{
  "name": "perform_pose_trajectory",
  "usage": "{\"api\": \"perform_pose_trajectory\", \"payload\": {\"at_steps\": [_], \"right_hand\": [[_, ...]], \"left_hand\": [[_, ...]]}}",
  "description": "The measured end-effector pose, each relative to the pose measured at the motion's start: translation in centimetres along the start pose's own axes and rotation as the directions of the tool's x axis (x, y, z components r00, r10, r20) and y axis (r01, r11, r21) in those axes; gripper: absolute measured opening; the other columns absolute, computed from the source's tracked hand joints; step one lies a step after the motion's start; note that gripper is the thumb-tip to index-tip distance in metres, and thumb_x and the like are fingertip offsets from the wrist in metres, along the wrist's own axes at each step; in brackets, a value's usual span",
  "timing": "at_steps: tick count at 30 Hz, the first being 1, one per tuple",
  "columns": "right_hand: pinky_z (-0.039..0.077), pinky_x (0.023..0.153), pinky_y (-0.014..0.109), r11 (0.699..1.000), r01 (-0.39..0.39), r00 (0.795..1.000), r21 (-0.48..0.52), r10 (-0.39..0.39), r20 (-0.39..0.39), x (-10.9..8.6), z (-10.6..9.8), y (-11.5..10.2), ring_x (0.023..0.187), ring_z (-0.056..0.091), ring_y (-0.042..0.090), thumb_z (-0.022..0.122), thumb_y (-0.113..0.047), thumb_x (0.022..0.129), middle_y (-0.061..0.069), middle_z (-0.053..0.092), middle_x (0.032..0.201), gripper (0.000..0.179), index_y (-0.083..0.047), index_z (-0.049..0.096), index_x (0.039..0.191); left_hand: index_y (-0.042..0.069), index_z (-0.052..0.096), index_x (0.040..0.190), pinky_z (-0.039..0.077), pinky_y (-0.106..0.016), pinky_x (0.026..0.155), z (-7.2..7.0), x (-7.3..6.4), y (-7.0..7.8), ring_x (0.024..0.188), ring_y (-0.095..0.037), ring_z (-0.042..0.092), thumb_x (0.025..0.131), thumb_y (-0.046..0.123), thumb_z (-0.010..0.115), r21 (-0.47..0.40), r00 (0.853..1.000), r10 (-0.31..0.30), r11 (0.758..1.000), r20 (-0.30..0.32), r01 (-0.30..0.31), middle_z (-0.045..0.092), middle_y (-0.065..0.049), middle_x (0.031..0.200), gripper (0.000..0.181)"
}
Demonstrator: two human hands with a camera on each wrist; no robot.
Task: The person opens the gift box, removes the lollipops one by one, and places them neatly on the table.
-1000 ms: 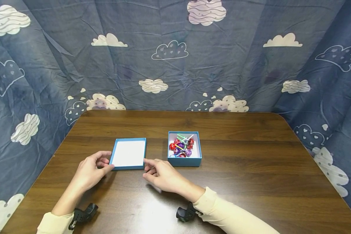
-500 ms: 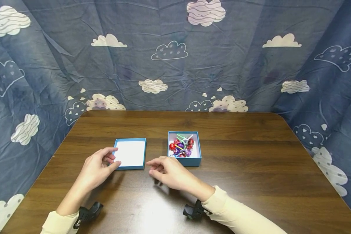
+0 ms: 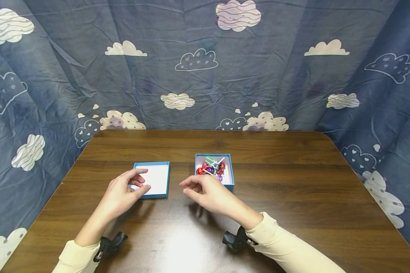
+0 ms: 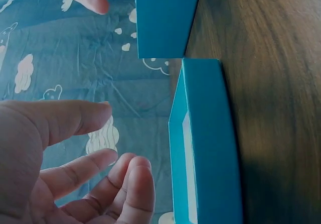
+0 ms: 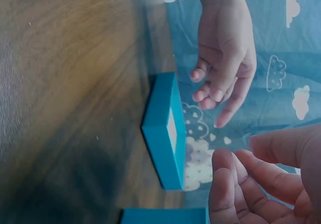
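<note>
A shallow blue box lid [image 3: 158, 182] with a white inside lies hollow side up on the table. My left hand [image 3: 124, 193] hovers over its left part, fingers loosely bent and holding nothing. To the right stands a deeper blue box [image 3: 228, 186] containing several lollipops [image 3: 210, 170] in red and purple wrappers, their sticks green, yellow and white. In front of that box my right hand [image 3: 208, 193] hangs in the air with nothing between thumb and fingers, covering its front left corner. In the left wrist view, the left fingers [image 4: 138, 194] are apart from the lid's wall.
Both things stand on a brown wooden table [image 3: 294, 182]. Behind it and at both sides hangs a blue curtain [image 3: 198, 87] with cloud prints. A black camera mount is worn on each wrist, the left [image 3: 112, 242] and the right [image 3: 235, 239].
My left hand has left the lid's left edge and moved right, over the lid. The right hand has drawn away from the lid's right edge toward the lollipop box. Lid and box stay put.
</note>
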State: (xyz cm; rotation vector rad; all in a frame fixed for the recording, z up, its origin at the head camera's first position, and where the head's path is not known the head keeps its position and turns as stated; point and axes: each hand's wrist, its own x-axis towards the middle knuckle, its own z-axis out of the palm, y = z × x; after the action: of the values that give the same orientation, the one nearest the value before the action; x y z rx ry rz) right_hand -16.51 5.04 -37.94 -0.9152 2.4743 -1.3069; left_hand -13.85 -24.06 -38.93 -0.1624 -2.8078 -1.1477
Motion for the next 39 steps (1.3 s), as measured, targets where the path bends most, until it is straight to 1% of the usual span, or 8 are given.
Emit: {"api": "perform_pose_trajectory", "payload": {"at_steps": [9,17,21,26,28,32,36,39], "right_hand": [[0.056,0.075,0.020,0.999,-0.044,0.998,-0.014,0.043,-0.048,-0.7,-2.2,0.5,0.082,0.066,0.003,0.068,-0.011,0.101,0.005,0.080,0.100,0.020,-0.008,0.079,0.117],[0.056,0.074,0.020,0.996,-0.065,0.993,-0.059,0.059,-0.098,-1.0,-4.1,1.1,0.081,0.067,0.005,0.070,-0.011,0.098,0.000,0.079,0.097,0.021,-0.007,0.080,0.116],[0.055,0.071,0.020,0.995,-0.070,0.990,-0.076,0.060,-0.126,-1.1,-5.2,1.4,0.080,0.068,0.006,0.070,-0.010,0.097,0.002,0.079,0.095,0.020,-0.007,0.081,0.113],[0.054,0.068,0.021,0.991,-0.096,0.986,-0.089,0.082,-0.145,-1.0,-6.5,2.2,0.076,0.069,0.007,0.071,-0.011,0.098,0.010,0.080,0.094,0.018,-0.007,0.081,0.113],[0.054,0.068,0.021,0.989,-0.114,0.985,-0.093,0.100,-0.144,-0.9,-7.1,2.7,0.076,0.068,0.007,0.071,-0.011,0.098,0.010,0.080,0.094,0.018,-0.006,0.080,0.113],[0.053,0.069,0.020,0.986,-0.138,0.984,-0.098,0.125,-0.130,-0.4,-8.3,3.5,0.076,0.066,0.007,0.072,-0.011,0.098,0.010,0.080,0.094,0.019,-0.002,0.080,0.114],[0.053,0.072,0.020,0.979,-0.170,0.983,-0.111,0.159,-0.096,0.2,-9.4,4.3,0.078,0.065,0.007,0.071,-0.010,0.099,0.011,0.080,0.097,0.019,-0.002,0.079,0.115],[0.054,0.074,0.023,0.976,-0.183,0.983,-0.119,0.179,-0.051,0.6,-10.0,4.6,0.080,0.065,0.009,0.071,-0.010,0.101,0.013,0.080,0.099,0.020,-0.002,0.079,0.118]], "left_hand": [[0.005,0.068,0.139,0.055,-0.020,0.071,0.9,0.9,0.2,0.094,-0.016,0.074,0.095,0.014,0.082,-0.085,0.998,-0.009,0.996,0.055,0.014,0.074,-0.006,0.104,0.048],[0.006,0.068,0.140,0.054,-0.019,0.071,1.6,1.4,0.6,0.094,-0.012,0.073,0.095,0.013,0.081,-0.121,0.998,0.004,0.993,0.069,0.004,0.073,-0.006,0.104,0.047],[0.005,0.068,0.141,0.055,-0.018,0.073,2.4,1.7,1.1,0.093,-0.010,0.073,0.096,0.012,0.080,-0.156,0.996,0.035,0.988,0.085,-0.021,0.074,-0.006,0.105,0.047],[0.003,0.064,0.144,0.058,-0.019,0.074,3.4,2.3,1.6,0.096,-0.015,0.074,0.098,0.012,0.079,-0.227,0.989,0.077,0.973,0.129,-0.046,0.074,-0.013,0.111,0.049],[0.003,0.063,0.146,0.059,-0.018,0.077,3.7,2.5,1.7,0.098,-0.017,0.075,0.099,0.013,0.078,-0.237,0.986,0.079,0.971,0.145,-0.043,0.074,-0.014,0.113,0.050],[0.006,0.060,0.149,0.060,-0.019,0.081,4.4,2.9,2.0,0.103,-0.021,0.075,0.100,0.016,0.076,-0.235,0.982,0.083,0.971,0.170,-0.042,0.074,-0.013,0.116,0.053],[0.007,0.060,0.150,0.060,-0.022,0.076,5.1,3.4,2.4,0.104,-0.023,0.077,0.101,0.017,0.075,-0.239,0.979,0.093,0.970,0.184,-0.047,0.074,-0.012,0.116,0.052],[0.007,0.060,0.149,0.057,-0.023,0.070,5.6,3.7,2.6,0.101,-0.025,0.078,0.101,0.015,0.075,-0.255,0.977,0.090,0.966,0.192,-0.039,0.075,-0.013,0.114,0.052]]}}
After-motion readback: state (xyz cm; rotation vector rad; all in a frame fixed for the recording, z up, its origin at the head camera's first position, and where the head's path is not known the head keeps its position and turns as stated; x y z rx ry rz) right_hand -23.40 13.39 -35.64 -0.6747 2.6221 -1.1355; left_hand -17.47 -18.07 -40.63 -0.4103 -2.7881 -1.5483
